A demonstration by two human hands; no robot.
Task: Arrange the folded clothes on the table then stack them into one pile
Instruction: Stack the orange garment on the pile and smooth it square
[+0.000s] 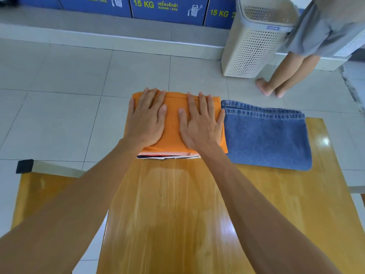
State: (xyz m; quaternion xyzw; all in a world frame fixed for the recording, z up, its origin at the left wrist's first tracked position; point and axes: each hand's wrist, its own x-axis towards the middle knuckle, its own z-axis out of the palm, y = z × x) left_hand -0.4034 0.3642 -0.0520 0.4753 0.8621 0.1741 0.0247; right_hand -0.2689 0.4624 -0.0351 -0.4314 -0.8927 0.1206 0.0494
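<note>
A folded orange garment [173,127] tops a small pile at the far edge of the wooden table [177,204]. Edges of pale and striped folded clothes [167,155] peek out beneath it. My left hand [147,117] lies flat on the pile's left half, fingers spread. My right hand [201,121] lies flat on its right half, fingers apart. Neither hand grips anything. Folded blue jeans [266,137] lie on the table just right of the pile, touching its right side.
A lower wooden bench [37,192] stands at the left. Beyond the table lies tiled floor. A perforated white laundry basket [254,40] stands at the back right, with a barefoot person [292,66] beside it. Blue washer fronts [167,6] line the far wall.
</note>
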